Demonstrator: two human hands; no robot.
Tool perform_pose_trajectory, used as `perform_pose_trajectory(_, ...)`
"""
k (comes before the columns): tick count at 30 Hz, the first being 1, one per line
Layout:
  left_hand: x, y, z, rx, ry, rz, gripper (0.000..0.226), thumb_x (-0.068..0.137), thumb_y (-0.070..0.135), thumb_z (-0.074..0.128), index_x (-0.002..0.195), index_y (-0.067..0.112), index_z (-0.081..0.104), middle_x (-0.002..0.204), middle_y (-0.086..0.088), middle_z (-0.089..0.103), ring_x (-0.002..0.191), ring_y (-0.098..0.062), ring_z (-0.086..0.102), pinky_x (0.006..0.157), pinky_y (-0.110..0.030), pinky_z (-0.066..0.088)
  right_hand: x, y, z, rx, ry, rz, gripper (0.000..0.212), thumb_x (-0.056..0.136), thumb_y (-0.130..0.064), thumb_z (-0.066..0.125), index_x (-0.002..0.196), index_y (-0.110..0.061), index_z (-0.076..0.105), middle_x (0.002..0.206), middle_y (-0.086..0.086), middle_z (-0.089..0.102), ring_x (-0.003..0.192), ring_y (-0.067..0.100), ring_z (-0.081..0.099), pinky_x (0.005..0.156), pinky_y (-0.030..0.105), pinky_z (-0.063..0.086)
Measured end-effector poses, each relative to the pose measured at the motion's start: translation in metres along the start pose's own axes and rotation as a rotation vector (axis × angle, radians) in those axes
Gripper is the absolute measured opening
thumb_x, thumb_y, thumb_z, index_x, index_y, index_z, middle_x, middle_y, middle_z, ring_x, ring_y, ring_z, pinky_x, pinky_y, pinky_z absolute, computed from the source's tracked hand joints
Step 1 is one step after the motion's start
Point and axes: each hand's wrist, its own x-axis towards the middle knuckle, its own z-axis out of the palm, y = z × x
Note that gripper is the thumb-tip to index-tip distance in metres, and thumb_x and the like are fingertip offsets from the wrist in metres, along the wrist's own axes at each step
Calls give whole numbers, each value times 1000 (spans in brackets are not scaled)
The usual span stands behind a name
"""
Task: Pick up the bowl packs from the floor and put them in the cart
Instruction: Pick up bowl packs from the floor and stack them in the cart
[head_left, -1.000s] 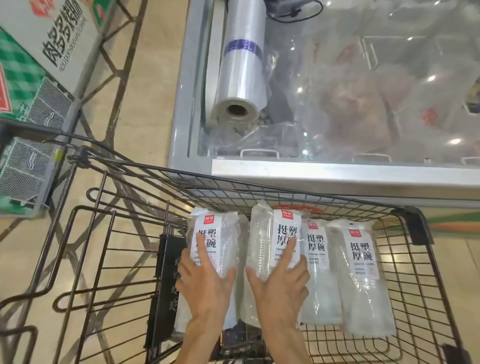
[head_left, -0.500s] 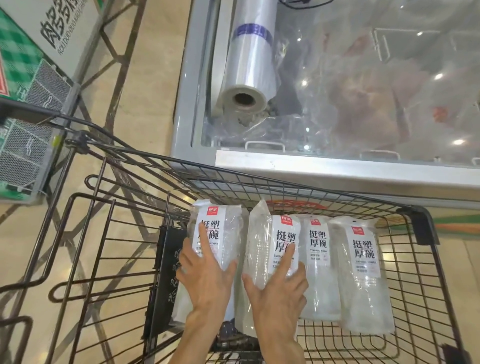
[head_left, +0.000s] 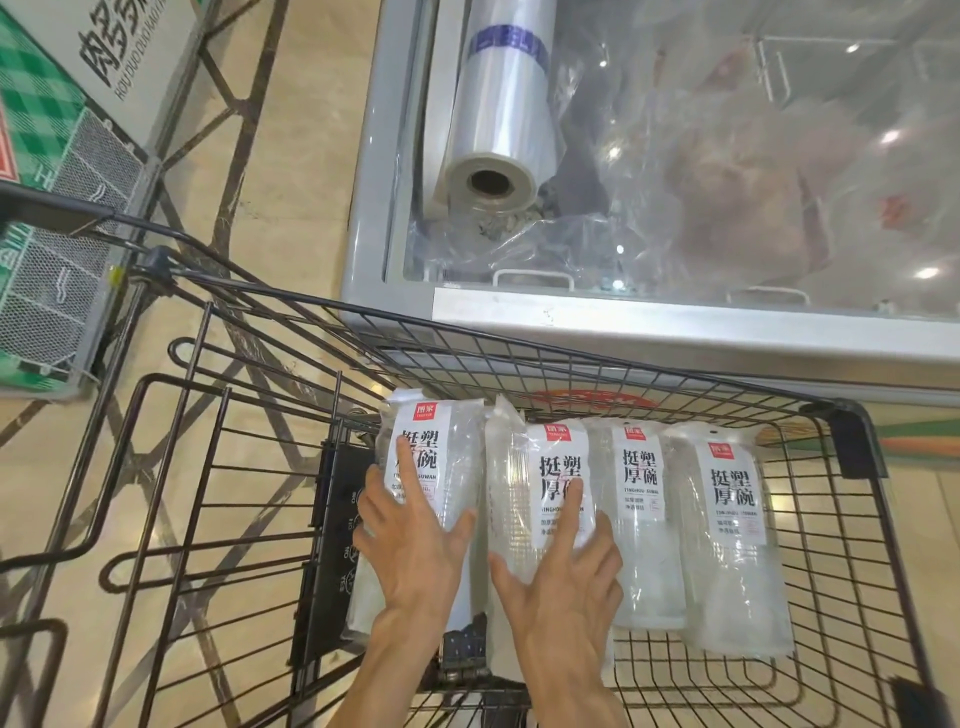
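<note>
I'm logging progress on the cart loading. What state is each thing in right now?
Left hand: open, flat on the leftmost bowl pack.
Right hand: open, flat on the second bowl pack.
Third bowl pack: lying in the cart, untouched.
Fourth bowl pack: lying in the cart, untouched.
Cart: holds all four packs side by side.
Plastic bag roll: lying on the freezer.
</note>
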Motion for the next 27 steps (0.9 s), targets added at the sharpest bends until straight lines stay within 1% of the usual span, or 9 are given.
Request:
perform_pose_trajectory(4, -1, 2, 0, -2, 3, 7, 133, 72, 61, 81, 160, 33, -14, 158, -21, 20, 143, -41, 27, 109, -61, 37, 18, -10, -4, 46, -21, 13, 128, 76, -71, 70, 160, -31, -17, 155, 23, 19, 134, 36, 31, 102, 51, 42)
perform_pose_trajectory(9, 1, 1, 2, -15, 14, 13, 132, 72, 62, 81, 160, 33, -13, 158, -21, 19, 143, -40, 26, 108, -62, 36, 31, -29, 0, 101, -45, 66, 130, 74, -78, 65, 159, -28, -20, 156, 23, 14, 135, 37, 28, 103, 53, 39)
perform_pose_trajectory(14, 2, -1, 4, -21, 19, 19, 133, 71, 62, 81, 161, 33, -12, 157, -22, 19, 142, -41, 28, 108, -63, 37, 31, -30, 1, 102, -60, 82, 131, 73, -81, 62, 157, -29, -25, 158, 23, 12, 137, 36, 26, 104, 51, 38)
perform_pose_trajectory(17, 1, -3, 0, -25, 0, 42, 132, 74, 65, 78, 159, 33, -18, 160, -22, 12, 147, -41, 20, 112, -64, 34, 32, -28, -3, 104, -74, 74, 132, 71, -88, 56, 156, -30, -27, 159, 21, 11, 137, 37, 27, 105, 53, 38)
perform_pose_trajectory(19, 0, -4, -7, -22, -10, 72, 128, 76, 70, 71, 159, 33, -20, 162, -21, 6, 150, -41, 12, 115, -65, 28, 30, -27, -9, 121, -100, 61, 130, 72, -91, 50, 155, -31, -29, 161, 21, 6, 140, 38, 25, 109, 55, 36)
perform_pose_trajectory(21, -3, -3, -19, -39, 7, 110, 121, 78, 77, 61, 160, 33, -16, 164, -19, 2, 153, -40, 7, 117, -66, 24, 27, -23, -21, 146, -135, 35, 123, 75, -91, 43, 153, -34, -32, 164, 18, -6, 147, 39, 18, 116, 59, 30)
perform_pose_trajectory(23, -10, -4, -37, -28, 48, 158, 112, 80, 81, 52, 162, 32, -6, 166, -17, 5, 154, -39, 8, 117, -66, 23, 21, -19, -38, 163, -135, -8, 114, 79, -91, 36, 151, -37, -34, 166, 13, -16, 153, 37, 7, 121, 60, 20)
perform_pose_trajectory(25, -16, -4, -61, 9, 106, 209, 105, 84, 77, 52, 163, 30, 3, 167, -16, 14, 154, -37, 14, 118, -63, 25, 15, -15, -62, 164, -127, -72, 107, 82, -89, 31, 152, -38, -32, 167, 9, -17, 155, 33, 0, 124, 57, 16)
perform_pose_trajectory(27, -24, -5, -90, 55, 137, 273, 96, 89, 74, 49, 164, 28, 10, 167, -11, 23, 154, -33, 19, 120, -58, 23, 11, -13, -92, 157, -148, -143, 101, 86, -85, 32, 157, -36, -20, 169, 6, -11, 156, 30, 0, 124, 54, 15)
